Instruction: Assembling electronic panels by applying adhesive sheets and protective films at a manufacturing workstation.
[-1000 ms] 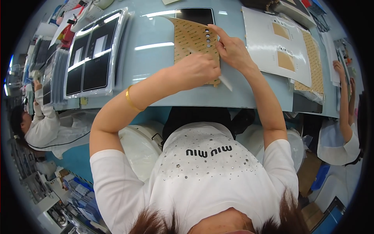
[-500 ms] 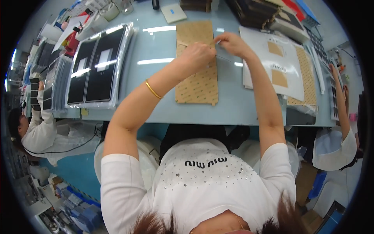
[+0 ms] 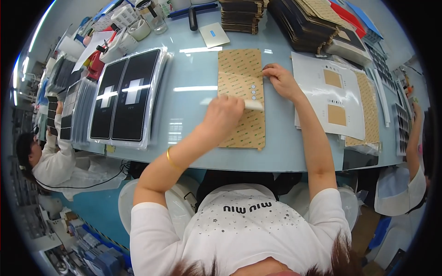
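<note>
A tan rectangular sheet (image 3: 239, 131) with small green printed marks lies on the table in front of me, a short column of round pale spots (image 3: 253, 92) near its right edge. My left hand (image 3: 224, 112) is over the sheet's lower middle, its fingers closed on a pale whitish strip (image 3: 253, 105) that sticks out to the right and is slightly blurred. At the sheet's upper right edge, my right hand (image 3: 282, 82) has its fingers curled and pinched together. Whatever those fingertips may hold is too small to make out.
Black two-panel sheets in clear film (image 3: 126, 99) are stacked at left. White sheets with tan squares (image 3: 317, 99) lie at right. Stacks of dark-edged boards (image 3: 301, 27), a black-handled tool (image 3: 193, 20) and a glass jar (image 3: 154, 18) stand behind. Co-workers sit at both sides.
My left hand has come away from my right and moved down the sheet, a pale strip now showing in it. My right hand stays by the right edge. The whole view has shifted.
</note>
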Demonstrator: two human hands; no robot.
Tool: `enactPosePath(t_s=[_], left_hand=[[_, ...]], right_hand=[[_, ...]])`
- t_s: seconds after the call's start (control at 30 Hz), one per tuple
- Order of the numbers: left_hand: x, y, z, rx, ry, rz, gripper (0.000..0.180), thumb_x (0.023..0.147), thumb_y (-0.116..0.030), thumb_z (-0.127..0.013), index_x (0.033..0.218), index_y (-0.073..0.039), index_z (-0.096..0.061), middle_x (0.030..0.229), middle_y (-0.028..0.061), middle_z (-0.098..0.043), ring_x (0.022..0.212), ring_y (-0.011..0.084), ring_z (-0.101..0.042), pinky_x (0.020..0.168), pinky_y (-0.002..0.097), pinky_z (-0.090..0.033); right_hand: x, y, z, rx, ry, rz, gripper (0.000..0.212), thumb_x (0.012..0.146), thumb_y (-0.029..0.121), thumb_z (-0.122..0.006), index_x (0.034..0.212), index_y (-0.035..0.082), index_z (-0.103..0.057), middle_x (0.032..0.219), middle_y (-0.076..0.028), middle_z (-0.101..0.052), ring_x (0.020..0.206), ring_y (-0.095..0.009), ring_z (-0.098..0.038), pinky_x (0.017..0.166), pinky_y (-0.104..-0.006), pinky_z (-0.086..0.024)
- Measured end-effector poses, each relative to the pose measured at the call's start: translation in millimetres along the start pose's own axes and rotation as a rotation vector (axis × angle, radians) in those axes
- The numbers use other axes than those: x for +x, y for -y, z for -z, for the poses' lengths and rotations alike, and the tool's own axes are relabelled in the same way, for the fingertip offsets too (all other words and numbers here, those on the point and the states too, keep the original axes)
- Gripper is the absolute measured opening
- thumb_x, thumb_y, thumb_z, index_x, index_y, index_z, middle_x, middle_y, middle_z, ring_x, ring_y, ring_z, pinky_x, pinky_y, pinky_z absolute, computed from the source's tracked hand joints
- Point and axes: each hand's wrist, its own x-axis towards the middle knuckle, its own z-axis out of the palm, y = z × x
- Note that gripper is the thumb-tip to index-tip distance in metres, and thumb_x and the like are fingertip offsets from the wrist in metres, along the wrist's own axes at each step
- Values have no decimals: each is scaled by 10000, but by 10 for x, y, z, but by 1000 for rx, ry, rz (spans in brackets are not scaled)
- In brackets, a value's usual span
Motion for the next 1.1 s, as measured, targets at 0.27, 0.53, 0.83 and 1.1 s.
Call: enactPosePath(t_s=[0.27, 0.53, 0.83, 1.1], left_hand=[[977, 501, -242, -74, 71, 111, 64, 708, 27, -600, 762, 8, -571, 754, 179, -620, 736, 353, -622, 661, 413, -514], [1401, 916, -353, 29, 85, 190, 74, 743, 19, -590, 815, 27, -604, 807, 223, -636, 792, 404, -623, 707, 449, -515], [385, -128, -153, -88, 138, -48, 168, 705, 0, -611, 852, -22, -534, 813, 136, -573, 809, 321, -570, 700, 405, -488], [1713, 588, -531, 22, 162, 189, 132, 699, 29, -628, 820, -16, -599, 843, 164, -632, 881, 337, -604, 727, 405, -513]], right_hand=[[92, -97, -41, -118, -330, 70, 351, 852, -14, -451, 1179, 29, -572, 905, -87, -629, 765, -190, -617, 707, -281, -490], [70, -66, -118, 142, -375, -62, 423, 860, -21, -428, 1270, 40, -506, 846, -60, -619, 681, -95, -586, 623, -231, -493], [96, -54, -16, 372, -522, -173, 418, 866, -27, -411, 1278, 20, -461, 859, -82, -626, 675, -105, -596, 603, -226, -501], [107, -155, -50, 447, -605, -141, 469, 868, -35, -419, 1330, 28, -380, 932, -105, -617, 738, -112, -603, 665, -226, -507]])
